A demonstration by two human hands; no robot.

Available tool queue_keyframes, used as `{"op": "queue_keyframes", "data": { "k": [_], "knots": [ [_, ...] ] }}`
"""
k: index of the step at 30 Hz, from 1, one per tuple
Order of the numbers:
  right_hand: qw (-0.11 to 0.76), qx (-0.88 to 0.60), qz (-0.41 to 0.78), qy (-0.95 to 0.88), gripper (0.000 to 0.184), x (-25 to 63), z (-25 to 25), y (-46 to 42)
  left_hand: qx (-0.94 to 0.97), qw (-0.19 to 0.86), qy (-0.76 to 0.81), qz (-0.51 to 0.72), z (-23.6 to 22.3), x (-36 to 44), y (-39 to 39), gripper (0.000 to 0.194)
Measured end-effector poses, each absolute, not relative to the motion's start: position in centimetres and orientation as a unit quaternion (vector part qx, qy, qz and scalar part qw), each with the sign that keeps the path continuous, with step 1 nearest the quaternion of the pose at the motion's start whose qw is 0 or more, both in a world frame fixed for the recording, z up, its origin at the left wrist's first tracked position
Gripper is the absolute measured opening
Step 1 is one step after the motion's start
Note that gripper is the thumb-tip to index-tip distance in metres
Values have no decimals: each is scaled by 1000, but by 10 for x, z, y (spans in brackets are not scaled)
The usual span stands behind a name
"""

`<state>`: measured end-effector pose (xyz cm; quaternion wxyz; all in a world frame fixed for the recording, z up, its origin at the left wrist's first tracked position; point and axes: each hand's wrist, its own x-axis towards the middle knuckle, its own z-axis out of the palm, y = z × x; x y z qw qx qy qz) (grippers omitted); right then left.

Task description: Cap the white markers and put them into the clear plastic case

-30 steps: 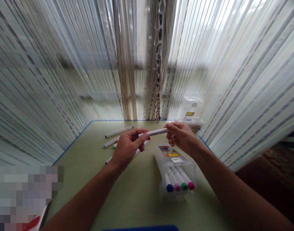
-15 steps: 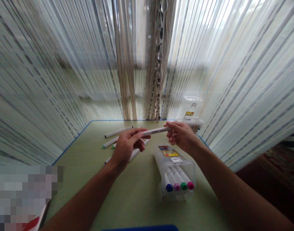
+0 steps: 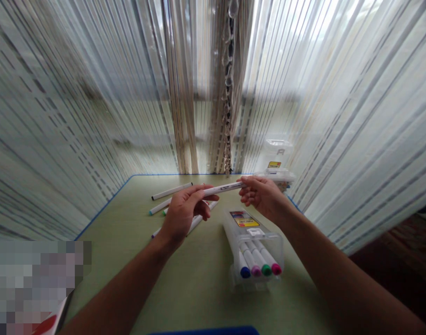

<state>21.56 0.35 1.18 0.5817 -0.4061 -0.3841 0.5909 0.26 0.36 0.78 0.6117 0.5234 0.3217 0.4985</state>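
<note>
Beyond the box (image 3: 254, 232), raised above the table (image 3: 199, 279): white pen (image 3: 222, 189), gripped at both ends. Beyond and left of the box: left hand (image 3: 183, 204), with fingers closed on one end of the white pen. Directly beyond the box: right hand (image 3: 263, 195), with fingertips pinching the other end. In the box: capped pens (image 3: 256, 271). Farther left of the box: loose pens (image 3: 172, 191), partly behind the left hand

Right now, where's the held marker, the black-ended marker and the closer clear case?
Held marker (image 3: 222, 189), head view: white barrel.
Black-ended marker (image 3: 172, 191), head view: white barrel.
Closer clear case (image 3: 245, 219), head view: top label.
</note>
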Motion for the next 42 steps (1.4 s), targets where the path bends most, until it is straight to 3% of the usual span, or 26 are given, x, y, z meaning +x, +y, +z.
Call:
{"op": "queue_keyframes", "data": {
  "k": [6,21,42],
  "knots": [
    [583,-385,576,-424,30,214,12,2,547,577,339,502,6,3,4,34],
    [562,-352,577,-477,30,212,13,-3,600,509,379,488,5,2,5,31],
    [571,-359,590,-445,30,213,12,0,581,553,348,485,7,3,3,30]
  ]
}}
